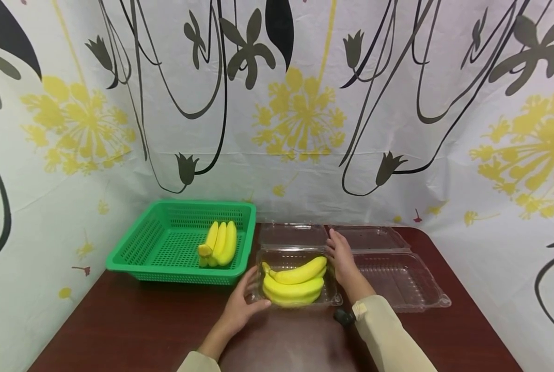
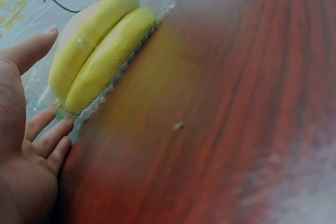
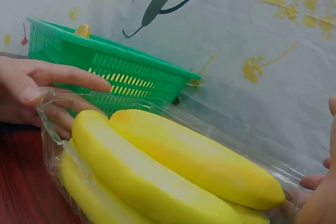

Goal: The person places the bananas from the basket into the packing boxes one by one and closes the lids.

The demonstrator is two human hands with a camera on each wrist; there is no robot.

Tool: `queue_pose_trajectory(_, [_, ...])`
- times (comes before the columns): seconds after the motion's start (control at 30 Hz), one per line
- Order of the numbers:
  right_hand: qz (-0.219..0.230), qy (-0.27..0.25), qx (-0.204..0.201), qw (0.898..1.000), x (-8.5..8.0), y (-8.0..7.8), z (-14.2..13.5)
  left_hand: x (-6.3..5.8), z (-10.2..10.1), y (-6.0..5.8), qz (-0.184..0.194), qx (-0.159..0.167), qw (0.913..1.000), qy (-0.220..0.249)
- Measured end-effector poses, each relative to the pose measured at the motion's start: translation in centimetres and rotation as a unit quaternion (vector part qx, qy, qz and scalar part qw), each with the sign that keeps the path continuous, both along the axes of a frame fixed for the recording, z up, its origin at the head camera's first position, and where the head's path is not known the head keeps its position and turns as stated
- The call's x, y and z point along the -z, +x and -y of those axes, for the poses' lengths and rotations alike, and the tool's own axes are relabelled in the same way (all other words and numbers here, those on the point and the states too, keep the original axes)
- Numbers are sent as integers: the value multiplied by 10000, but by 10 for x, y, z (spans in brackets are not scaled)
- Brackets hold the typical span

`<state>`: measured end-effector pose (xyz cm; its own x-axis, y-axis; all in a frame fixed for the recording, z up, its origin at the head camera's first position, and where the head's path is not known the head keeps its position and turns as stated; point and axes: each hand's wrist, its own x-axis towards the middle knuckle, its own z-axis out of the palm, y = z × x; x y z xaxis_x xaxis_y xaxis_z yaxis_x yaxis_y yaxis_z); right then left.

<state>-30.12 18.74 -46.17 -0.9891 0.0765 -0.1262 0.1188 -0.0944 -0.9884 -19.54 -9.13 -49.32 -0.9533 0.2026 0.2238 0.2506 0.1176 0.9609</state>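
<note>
A clear plastic clamshell box (image 1: 301, 252) with its lid raised holds a bunch of yellow bananas (image 1: 295, 289). At the box's left side is my left hand (image 1: 240, 308), its thumb near the front corner and its fingers along the side wall. In the left wrist view, the fingers of the left hand (image 2: 37, 145) are extended at the end of the box. My right hand (image 1: 344, 261) stands at the box's right side, fingers straight and pointing toward the lid. The right wrist view shows the bananas (image 3: 173, 166) lying inside the clear walls.
A green plastic basket (image 1: 179, 276) stands at the left, with another banana bunch (image 1: 221, 243) in its right part. Right of my right hand lies a second open clamshell box (image 1: 397, 281). A patterned cloth (image 1: 300, 191) hangs behind the dark red table (image 1: 132, 330).
</note>
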Motion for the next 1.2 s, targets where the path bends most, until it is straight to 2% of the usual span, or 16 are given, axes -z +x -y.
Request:
queue_pose_trajectory(0.2, [-270, -417, 463, 9977, 0, 1, -1, -5, 0, -2, 162, 227, 9995, -122])
queue_pose_trajectory(0.37, [-372, -677, 804, 9938, 2, -1, 2, -2, 2, -4, 262, 304, 9990, -189])
queue_pose_trajectory(0.5, [-535, -649, 973, 9917, 4, 0, 2, 0, 3, -5, 246, 326, 9990, -155])
queue_pose_trajectory(0.83, [-846, -607, 1135, 9881, 0, 1, 0, 0, 1, -3, 284, 223, 9992, -149])
queue_pose_trajectory(1.2, [-800, 3, 982, 9919, -5, 2, -6, 0, 0, -1, 351, 73, 9993, -146])
